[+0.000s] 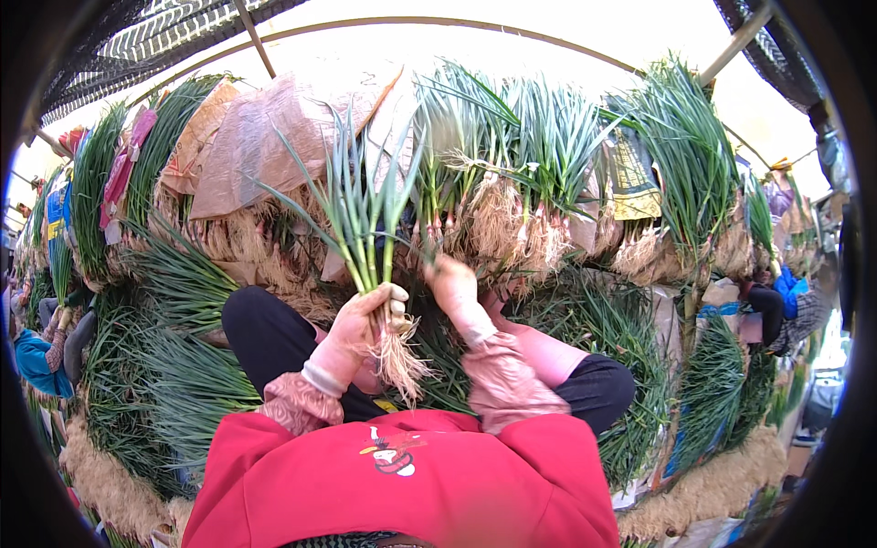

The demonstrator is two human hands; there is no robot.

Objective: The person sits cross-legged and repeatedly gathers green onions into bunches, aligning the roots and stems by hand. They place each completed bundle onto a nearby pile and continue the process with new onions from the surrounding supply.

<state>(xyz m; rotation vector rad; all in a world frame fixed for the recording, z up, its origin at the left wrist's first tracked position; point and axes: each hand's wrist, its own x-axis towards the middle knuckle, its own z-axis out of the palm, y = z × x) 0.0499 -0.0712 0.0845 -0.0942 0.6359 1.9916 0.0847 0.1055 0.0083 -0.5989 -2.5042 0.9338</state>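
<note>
My left hand (360, 322), in a pale glove, grips a small bunch of green garlic plants (373, 264) around the lower stems. Their leaves fan upward, and pale stringy roots (401, 366) hang below my fist. To the right, apart from that bunch, is my gloved right hand (452, 291), blurred, its fingers curled by a thin dark-green strand. Whether it holds that strand I cannot tell. Just beyond the hands stands a row of garlic plants (527, 157) with reddish lower stems and tangled roots. Loose leaves lie under my hands, between my bent knees.
Piles of garlic plants lie at my left (199, 370) and right (616, 363). Woven sacks (257, 137) cover part of the row ahead. Other people sit far left (44, 359) and far right (795, 312). Poles and shade netting (164, 41) hang overhead.
</note>
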